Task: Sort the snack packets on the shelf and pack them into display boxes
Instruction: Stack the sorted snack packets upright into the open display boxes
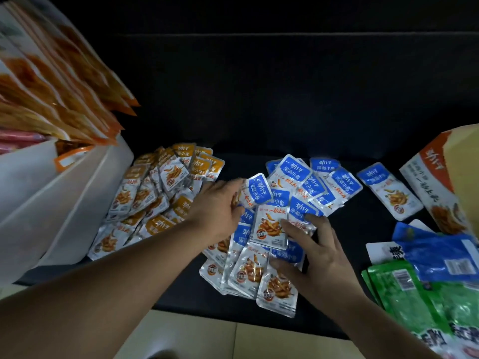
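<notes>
Carefully now: my left hand [220, 203] pinches one blue packet [256, 193] at the blue pile's [334, 187] ten o'clock edge; my right hand [318, 247] rests spread-fingered on the pile at five o'clock. I'd press there firmly, lifting single packets toward the display box [427, 182] at three o'clock.

Dim; the far shelf [285, 112] sinks into near-black. Light from the near side brightens the forearms [116, 281] and glints off foil packets [269, 226]. Wide-angle bending smears the bags [51, 73] at left.
</notes>
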The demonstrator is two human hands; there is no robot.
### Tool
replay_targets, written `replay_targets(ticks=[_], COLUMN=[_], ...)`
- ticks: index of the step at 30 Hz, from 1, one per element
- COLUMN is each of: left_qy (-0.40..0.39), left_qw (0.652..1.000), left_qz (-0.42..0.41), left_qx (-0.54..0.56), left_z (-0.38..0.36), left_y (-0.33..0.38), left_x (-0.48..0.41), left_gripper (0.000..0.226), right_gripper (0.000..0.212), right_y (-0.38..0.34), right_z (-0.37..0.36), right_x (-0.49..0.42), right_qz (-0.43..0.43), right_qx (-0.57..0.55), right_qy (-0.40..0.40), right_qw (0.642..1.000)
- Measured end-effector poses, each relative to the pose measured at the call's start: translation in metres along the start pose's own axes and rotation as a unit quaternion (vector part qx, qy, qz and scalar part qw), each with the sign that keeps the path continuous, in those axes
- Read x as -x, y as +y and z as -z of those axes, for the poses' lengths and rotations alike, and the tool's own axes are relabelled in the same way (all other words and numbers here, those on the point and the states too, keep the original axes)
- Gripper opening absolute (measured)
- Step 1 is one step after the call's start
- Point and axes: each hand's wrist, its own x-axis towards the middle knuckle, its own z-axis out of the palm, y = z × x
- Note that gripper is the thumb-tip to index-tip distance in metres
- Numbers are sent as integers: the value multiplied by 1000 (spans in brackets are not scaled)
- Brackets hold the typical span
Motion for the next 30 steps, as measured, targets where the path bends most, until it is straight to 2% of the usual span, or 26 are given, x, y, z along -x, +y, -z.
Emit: replay_targets(ticks=[3,7,8,11,15,17,19,20,21,22,24,25,26,28,30], left_qy=[24,71,74,27,-34,0,89,116,106,62,-74,-128,-155,-161,-153], left_qw=[998,985,982,977,980,990,996,992,990,990,986,980,973,967,964], left_qz=[50,35,32,47,86,76,0,-49,-91,-125,-149,-144,-140,-139,-145], left_qx=[13,152,168,204,179,117,14,-2,5,15,-17,-59,-96,-142,-160], left_z=[6,25,32,44,28,17,15,16,16,13,-1,-11,-18,-24,-23], left_y=[8,16,18,18,7,4,10,19,32,45,68,73,75,74,72], left_x=[-12,-17,-18,-12,14,20,18,19,22,27,36,39,38,34,29], left_gripper=[67,13,6,12,19,31,45,50,56,64,85,94,100,106,106], right_gripper=[73,73,74,76,81,80,77,74,70,65,54,51,53,64,70], right_y=[0,0,0,-4,-6,-5,-3,-3,-2,2,17,27,37,55,67], right_z=[0,1,3,7,2,-1,4,10,18,28,52,66,80,100,105], right_x=[1,3,3,1,1,-2,-5,-7,-10,-13,-26,-35,-43,-58,-67], right_qz=[8,2,-3,-18,-25,-24,-22,-24,-31,-41,-88,-131,-186,-270,-288], right_qx=[11,18,20,9,13,34,14,-7,-26,-33,-7,28,71,150,185], right_qy=[23,17,9,-2,28,52,82,97,110,129,179,176,136,12,-49], right_qw=[1000,1000,1000,1000,999,998,996,995,993,990,980,975,971,951,938])
